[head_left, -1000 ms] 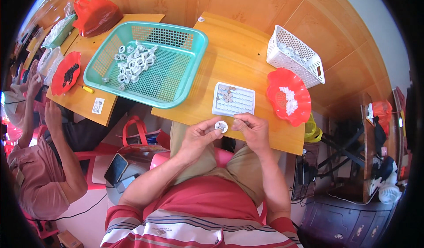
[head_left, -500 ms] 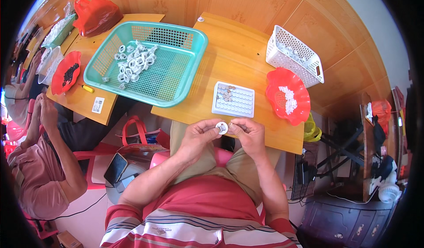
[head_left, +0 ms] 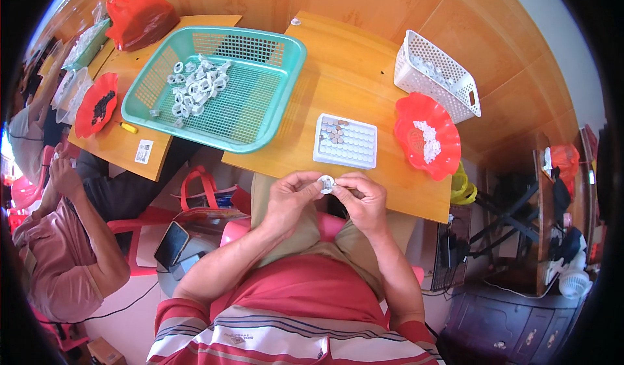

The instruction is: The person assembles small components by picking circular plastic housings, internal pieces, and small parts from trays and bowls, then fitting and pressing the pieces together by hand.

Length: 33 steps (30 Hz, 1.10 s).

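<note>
A yellow wooden bench fills the upper centre before a panelled wall. Mid-frame, the left hand pinches a round white part; the right hand has fingertips closed at its edge, contents hidden.

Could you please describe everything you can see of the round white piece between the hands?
The round white piece looks like plastic, with a greyish, metallic-looking centre too small to make out. Its face is turned toward the camera. Held off the table, it is pinched by the left hand, with the right hand at its right side.
</note>
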Each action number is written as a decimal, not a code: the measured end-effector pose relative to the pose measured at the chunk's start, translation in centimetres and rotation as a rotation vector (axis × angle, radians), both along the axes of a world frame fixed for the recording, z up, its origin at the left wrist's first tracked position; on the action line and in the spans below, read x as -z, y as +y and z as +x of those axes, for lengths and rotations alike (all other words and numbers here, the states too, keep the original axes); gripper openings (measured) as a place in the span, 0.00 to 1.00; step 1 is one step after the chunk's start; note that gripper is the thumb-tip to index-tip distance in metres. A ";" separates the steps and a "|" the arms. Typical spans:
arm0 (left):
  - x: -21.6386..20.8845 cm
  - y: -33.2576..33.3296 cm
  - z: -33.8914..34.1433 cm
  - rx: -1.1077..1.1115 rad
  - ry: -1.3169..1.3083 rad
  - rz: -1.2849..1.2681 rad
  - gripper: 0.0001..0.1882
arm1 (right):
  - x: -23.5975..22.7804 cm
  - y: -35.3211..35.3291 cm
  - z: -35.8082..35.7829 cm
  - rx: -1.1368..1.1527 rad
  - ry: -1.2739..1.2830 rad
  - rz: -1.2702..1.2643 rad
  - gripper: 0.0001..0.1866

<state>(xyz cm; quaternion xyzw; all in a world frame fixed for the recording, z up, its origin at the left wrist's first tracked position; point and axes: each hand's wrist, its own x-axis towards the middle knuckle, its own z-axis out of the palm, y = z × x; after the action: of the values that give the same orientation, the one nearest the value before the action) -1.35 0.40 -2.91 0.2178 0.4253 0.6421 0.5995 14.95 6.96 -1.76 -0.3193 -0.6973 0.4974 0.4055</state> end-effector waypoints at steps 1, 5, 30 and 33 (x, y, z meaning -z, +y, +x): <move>0.2 0.0 0.0 -0.012 -0.036 -0.010 0.11 | 0.1 -0.1 -0.2 0.002 0.000 0.000 0.05; 0.4 0.0 0.0 -0.028 -0.080 -0.034 0.11 | 0.7 -0.5 -0.6 0.055 0.071 -0.107 0.05; 0.4 -0.1 0.4 0.057 0.047 0.133 0.12 | -1.2 -0.8 -0.4 0.106 -0.171 0.285 0.05; 0.4 -0.1 0.4 0.076 0.068 0.146 0.12 | -1.8 -0.6 -0.4 0.086 -0.250 0.442 0.06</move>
<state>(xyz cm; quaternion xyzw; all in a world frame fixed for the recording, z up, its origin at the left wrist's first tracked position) -0.95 0.30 -3.29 0.2984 0.3889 0.6403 0.5914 14.51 6.37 0.06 -0.3114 -0.8195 0.2718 0.3969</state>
